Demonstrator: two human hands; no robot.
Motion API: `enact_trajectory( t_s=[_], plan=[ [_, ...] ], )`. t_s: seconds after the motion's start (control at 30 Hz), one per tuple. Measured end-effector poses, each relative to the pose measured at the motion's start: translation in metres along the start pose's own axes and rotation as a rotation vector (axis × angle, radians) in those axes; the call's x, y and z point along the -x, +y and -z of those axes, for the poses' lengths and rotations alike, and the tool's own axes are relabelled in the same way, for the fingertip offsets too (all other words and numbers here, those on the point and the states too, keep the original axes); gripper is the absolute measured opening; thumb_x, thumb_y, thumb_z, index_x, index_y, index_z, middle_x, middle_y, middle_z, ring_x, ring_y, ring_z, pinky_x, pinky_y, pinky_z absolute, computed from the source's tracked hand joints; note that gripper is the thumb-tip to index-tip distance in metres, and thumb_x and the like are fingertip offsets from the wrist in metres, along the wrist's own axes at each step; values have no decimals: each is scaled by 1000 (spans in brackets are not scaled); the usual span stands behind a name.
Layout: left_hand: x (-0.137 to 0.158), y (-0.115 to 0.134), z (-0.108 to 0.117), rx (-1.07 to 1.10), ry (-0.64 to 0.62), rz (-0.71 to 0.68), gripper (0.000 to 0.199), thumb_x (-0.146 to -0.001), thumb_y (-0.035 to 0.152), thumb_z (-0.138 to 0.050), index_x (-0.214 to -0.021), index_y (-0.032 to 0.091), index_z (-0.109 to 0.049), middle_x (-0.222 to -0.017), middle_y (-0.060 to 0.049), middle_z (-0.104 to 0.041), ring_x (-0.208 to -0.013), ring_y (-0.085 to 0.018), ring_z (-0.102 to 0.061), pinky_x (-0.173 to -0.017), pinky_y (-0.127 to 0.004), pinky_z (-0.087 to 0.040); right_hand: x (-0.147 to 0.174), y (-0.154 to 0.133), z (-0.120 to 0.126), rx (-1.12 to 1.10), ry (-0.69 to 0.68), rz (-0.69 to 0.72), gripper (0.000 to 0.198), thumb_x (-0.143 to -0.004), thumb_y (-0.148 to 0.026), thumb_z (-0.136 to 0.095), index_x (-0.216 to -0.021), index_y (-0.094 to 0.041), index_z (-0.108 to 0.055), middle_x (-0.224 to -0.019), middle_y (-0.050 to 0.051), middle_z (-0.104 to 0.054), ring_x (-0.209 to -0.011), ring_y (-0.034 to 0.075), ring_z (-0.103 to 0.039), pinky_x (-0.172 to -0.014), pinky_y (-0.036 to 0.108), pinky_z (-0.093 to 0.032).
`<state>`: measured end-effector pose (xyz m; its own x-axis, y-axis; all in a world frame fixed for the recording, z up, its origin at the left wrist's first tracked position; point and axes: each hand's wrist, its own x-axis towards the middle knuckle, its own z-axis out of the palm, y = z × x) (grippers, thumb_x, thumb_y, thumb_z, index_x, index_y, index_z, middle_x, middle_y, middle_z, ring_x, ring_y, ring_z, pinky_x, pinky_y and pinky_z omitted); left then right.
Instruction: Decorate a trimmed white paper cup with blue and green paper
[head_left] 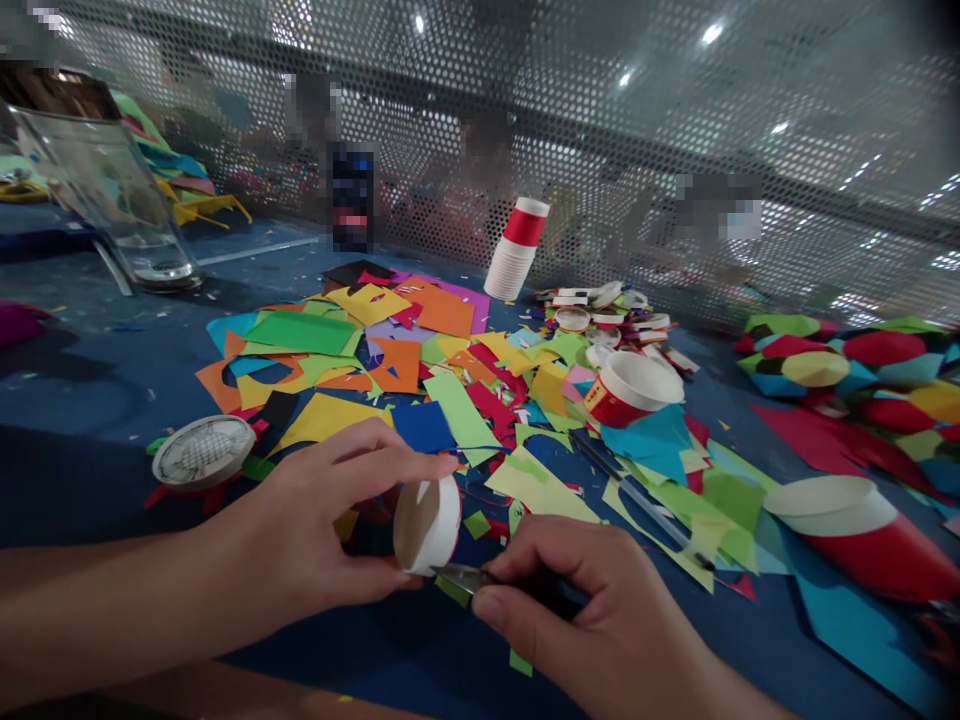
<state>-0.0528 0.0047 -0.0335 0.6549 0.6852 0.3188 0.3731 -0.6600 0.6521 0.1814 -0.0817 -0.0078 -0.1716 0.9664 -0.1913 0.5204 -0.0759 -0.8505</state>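
Cup base (427, 525) is standing on edge just ahead of the person, its hollow side facing left and its axis running roughly left to right. The left hand (315, 525) is pinching it by the rim, fingers on the far edge, thumb on the near one. Just right, the right hand (589, 600) is gripping a blade (461, 577) — its tip is pointing left and slightly far, meeting the base at its near, lower rim; whether it is cutting in or only touching, I cannot tell. Both hands are about equally close, one on each side.

Well to the right, a red cup (870, 545) is lying tilted. A little farther, a legged figure (202, 455) is resting at left, a pen (656, 515) at right. Beyond, paper scraps (442, 360) are spreading across the table — a wide cup (641, 385) is sitting at their right, a cup stack (517, 250) is standing farther off, and a perforated screen (600, 130) is closing the view.
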Motion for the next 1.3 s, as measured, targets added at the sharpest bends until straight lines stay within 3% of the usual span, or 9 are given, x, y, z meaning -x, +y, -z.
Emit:
enact_trajectory(
  t_s=[0.3, 0.5, 0.6, 0.7, 0.8, 0.9, 1.07, 1.17, 1.3],
  plan=[
    [-9, 3, 3, -75, -5, 17, 53, -80, 39, -76, -132, 32, -68, -100, -2, -70, -96, -24, -69, -85, -30, -58, 0, -5, 0, -86, -26, -49, 23, -80, -40, -66, -69, -21, -62, -56, -4, -54, -51, 9, -40, -48, 22, -30],
    [4, -3, 0, 44, 20, -74, 55, -78, 22, -78, -130, 38, -66, -109, 2, -68, -91, -16, -70, -82, -23, -57, -2, -6, -2, -41, -13, -47, 26, -78, -43, -66, -68, -20, -64, -56, -3, -55, -52, 10, -42, -48, 22, -31],
    [6, -4, 0, 100, 52, -99, 62, -78, 18, -80, -133, 42, -64, -111, 3, -66, -88, -13, -69, -82, -22, -57, 0, -5, -3, 24, 43, 27, 22, -79, -40, -66, -69, -20, -66, -56, -3, -58, -51, 10, -46, -48, 21, -34],
    [5, -3, 2, 74, 64, -98, 65, -76, 21, -84, -134, 43, -63, -109, 4, -67, -91, -15, -69, -83, -23, -57, 4, -4, -3, 112, 154, 156, 8, -68, -26, -72, -72, -20, -71, -59, -3, -63, -50, 8, -48, -47, 18, -36],
    [5, -2, 4, 49, 71, -112, 68, -75, 18, -83, -134, 44, -63, -110, 4, -67, -95, -16, -69, -84, -22, -57, 7, -4, -3, 161, 228, 265, 16, -59, -15, -71, -74, -19, -73, -61, -4, -66, -47, 6, -47, -44, 16, -38],
    [5, -1, 4, 91, 68, -97, 66, -76, 18, -82, -134, 44, -63, -110, 4, -66, -92, -15, -68, -80, -20, -58, 8, -2, -3, 197, 251, 374, 25, -59, -12, -67, -81, -18, -76, -68, -2, -71, -49, 6, -54, -47, 13, -43],
    [4, 1, 6, 88, 65, -86, 69, -77, 13, -80, -132, 48, -60, -110, 9, -63, -95, -10, -66, -81, -14, -54, 11, 6, 0, 243, 229, 531, 41, -67, -11, -65, -105, -11, -78, -90, 7, -78, -74, 12, -73, -68, 12, -56],
    [4, 2, 7, 43, 68, -99, 70, -76, 9, -79, -133, 46, -59, -111, 9, -62, -97, -8, -65, -83, -12, -52, 13, 9, 2, 259, 177, 541, 43, -72, -11, -64, -113, -8, -77, -101, 12, -78, -87, 14, -77, -80, 12, -57],
    [4, 0, 7, 23, 68, -107, 73, -74, 8, -80, -133, 46, -59, -112, 10, -63, -98, -8, -65, -88, -13, -51, 13, 9, 2, 280, 120, 515, 47, -74, -11, -62, -118, -7, -75, -102, 12, -77, -89, 16, -77, -81, 13, -58]
  ],
)
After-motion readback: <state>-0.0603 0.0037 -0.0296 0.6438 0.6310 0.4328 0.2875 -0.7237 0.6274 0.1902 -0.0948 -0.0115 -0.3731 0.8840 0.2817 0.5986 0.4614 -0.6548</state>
